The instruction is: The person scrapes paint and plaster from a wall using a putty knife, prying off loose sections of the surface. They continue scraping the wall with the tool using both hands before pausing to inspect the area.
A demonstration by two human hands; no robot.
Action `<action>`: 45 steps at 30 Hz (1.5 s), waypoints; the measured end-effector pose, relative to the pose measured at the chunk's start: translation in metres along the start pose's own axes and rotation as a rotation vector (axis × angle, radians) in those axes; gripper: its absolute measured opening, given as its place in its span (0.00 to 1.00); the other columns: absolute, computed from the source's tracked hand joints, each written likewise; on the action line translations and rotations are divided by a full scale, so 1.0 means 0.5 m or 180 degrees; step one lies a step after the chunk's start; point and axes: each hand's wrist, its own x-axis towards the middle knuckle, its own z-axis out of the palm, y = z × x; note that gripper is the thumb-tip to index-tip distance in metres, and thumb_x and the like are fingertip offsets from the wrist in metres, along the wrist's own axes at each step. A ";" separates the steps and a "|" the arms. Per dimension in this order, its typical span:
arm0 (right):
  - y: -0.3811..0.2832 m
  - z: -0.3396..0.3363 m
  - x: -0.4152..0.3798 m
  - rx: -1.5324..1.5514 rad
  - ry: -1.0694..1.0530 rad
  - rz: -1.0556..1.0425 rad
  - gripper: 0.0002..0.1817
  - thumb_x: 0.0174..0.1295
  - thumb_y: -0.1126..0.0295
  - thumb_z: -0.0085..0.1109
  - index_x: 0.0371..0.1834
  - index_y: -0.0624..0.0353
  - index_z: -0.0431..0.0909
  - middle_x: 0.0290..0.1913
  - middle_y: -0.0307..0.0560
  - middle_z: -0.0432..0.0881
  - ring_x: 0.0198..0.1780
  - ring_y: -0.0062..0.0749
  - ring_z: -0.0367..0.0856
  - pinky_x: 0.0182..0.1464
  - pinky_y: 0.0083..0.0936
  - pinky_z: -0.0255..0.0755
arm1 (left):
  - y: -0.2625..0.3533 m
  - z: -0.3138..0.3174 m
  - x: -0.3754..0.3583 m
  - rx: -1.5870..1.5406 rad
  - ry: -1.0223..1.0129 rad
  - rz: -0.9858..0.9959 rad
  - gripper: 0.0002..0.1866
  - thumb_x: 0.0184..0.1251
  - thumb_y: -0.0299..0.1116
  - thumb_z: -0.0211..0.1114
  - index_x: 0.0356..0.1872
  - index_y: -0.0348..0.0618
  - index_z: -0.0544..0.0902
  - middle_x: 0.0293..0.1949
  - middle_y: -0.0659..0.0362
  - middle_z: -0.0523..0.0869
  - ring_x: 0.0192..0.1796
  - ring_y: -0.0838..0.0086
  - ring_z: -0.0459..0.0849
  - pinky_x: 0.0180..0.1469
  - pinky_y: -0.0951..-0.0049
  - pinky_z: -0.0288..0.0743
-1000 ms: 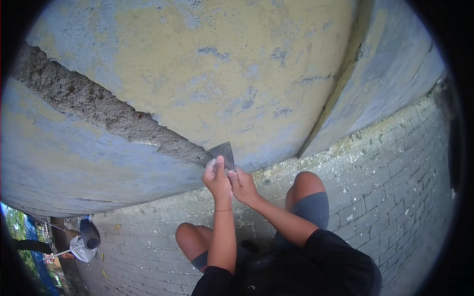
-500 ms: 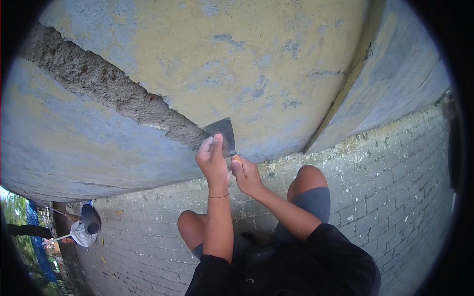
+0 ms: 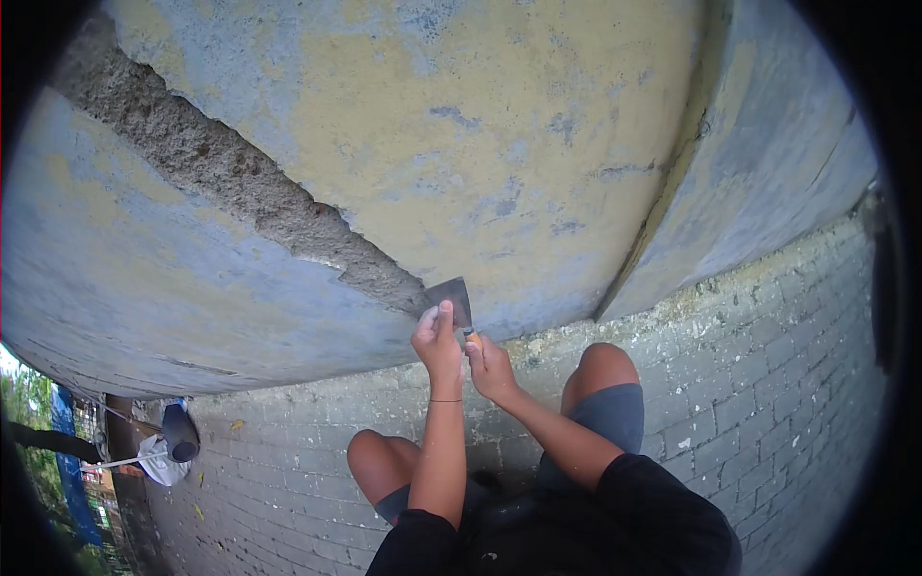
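A putty knife with a wide grey blade (image 3: 452,296) and an orange-brown handle lies against the painted wall (image 3: 499,144), its blade at the lower end of a rough strip of exposed plaster (image 3: 230,173). My right hand (image 3: 490,366) is wrapped round the handle. Beside it, my left hand (image 3: 439,338) presses its fingers on the blade, with pale dust on the fingertips. The palm side of the left hand is partly hidden.
Grey brick paving (image 3: 279,451) runs below the wall, under my bent knees (image 3: 605,374). A dark bucket-like container (image 3: 179,430) and a white bag (image 3: 163,466) are at the lower left. A raised ledge (image 3: 663,192) crosses the wall at right.
Both hands and the putty knife have shifted down and slightly right in view. The plaster strip also appears lower and further right, as the camera view has moved.
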 end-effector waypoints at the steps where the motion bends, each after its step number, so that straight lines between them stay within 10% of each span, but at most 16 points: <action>1: 0.006 0.004 -0.006 -0.0003 0.0014 -0.0006 0.18 0.71 0.57 0.47 0.36 0.64 0.71 0.25 0.64 0.77 0.31 0.64 0.78 0.31 0.46 0.70 | -0.010 0.000 -0.008 0.0081 0.0123 -0.0312 0.11 0.68 0.35 0.64 0.35 0.34 0.82 0.29 0.66 0.79 0.30 0.84 0.71 0.33 0.80 0.66; 23: 0.036 0.038 -0.016 -0.0157 0.0474 -0.0150 0.19 0.74 0.58 0.40 0.33 0.63 0.70 0.20 0.51 0.74 0.22 0.42 0.75 0.28 0.35 0.68 | -0.001 0.001 -0.005 0.0237 -0.0008 -0.0182 0.12 0.69 0.33 0.64 0.30 0.34 0.81 0.26 0.70 0.76 0.29 0.88 0.69 0.30 0.85 0.62; 26: -0.065 -0.003 0.013 0.0209 0.0298 -0.0190 0.17 0.71 0.60 0.44 0.34 0.64 0.72 0.24 0.60 0.77 0.29 0.62 0.79 0.30 0.46 0.69 | 0.080 0.028 0.001 0.0100 -0.0142 0.0262 0.12 0.69 0.34 0.64 0.30 0.34 0.81 0.25 0.70 0.76 0.29 0.89 0.69 0.30 0.85 0.62; 30: -0.060 -0.011 0.016 0.0313 0.0231 -0.0018 0.16 0.71 0.60 0.45 0.36 0.63 0.72 0.24 0.61 0.77 0.30 0.62 0.79 0.30 0.46 0.69 | 0.056 0.026 0.008 0.0193 -0.0327 0.0192 0.13 0.68 0.36 0.65 0.30 0.35 0.82 0.26 0.68 0.78 0.29 0.85 0.71 0.32 0.82 0.64; 33: 0.004 0.009 -0.010 -0.0137 0.0663 -0.0268 0.16 0.72 0.61 0.43 0.36 0.64 0.73 0.20 0.52 0.74 0.22 0.42 0.77 0.27 0.37 0.68 | 0.003 0.022 -0.011 0.0261 -0.0159 -0.0180 0.13 0.68 0.36 0.65 0.29 0.35 0.82 0.25 0.68 0.78 0.29 0.85 0.71 0.32 0.82 0.65; 35: -0.013 0.000 -0.015 -0.0225 0.0530 -0.0150 0.14 0.71 0.61 0.47 0.37 0.62 0.72 0.23 0.62 0.77 0.29 0.62 0.79 0.28 0.45 0.69 | 0.008 0.031 -0.004 0.0255 -0.0104 -0.0053 0.13 0.69 0.36 0.64 0.28 0.36 0.82 0.25 0.68 0.78 0.29 0.85 0.71 0.32 0.82 0.65; 45: 0.028 0.016 -0.004 -0.0132 0.0363 -0.0172 0.14 0.69 0.61 0.48 0.38 0.63 0.72 0.24 0.63 0.76 0.30 0.65 0.78 0.29 0.48 0.69 | -0.010 0.016 -0.013 0.0268 0.0072 -0.0179 0.13 0.70 0.37 0.63 0.29 0.37 0.81 0.25 0.68 0.77 0.28 0.87 0.69 0.31 0.83 0.62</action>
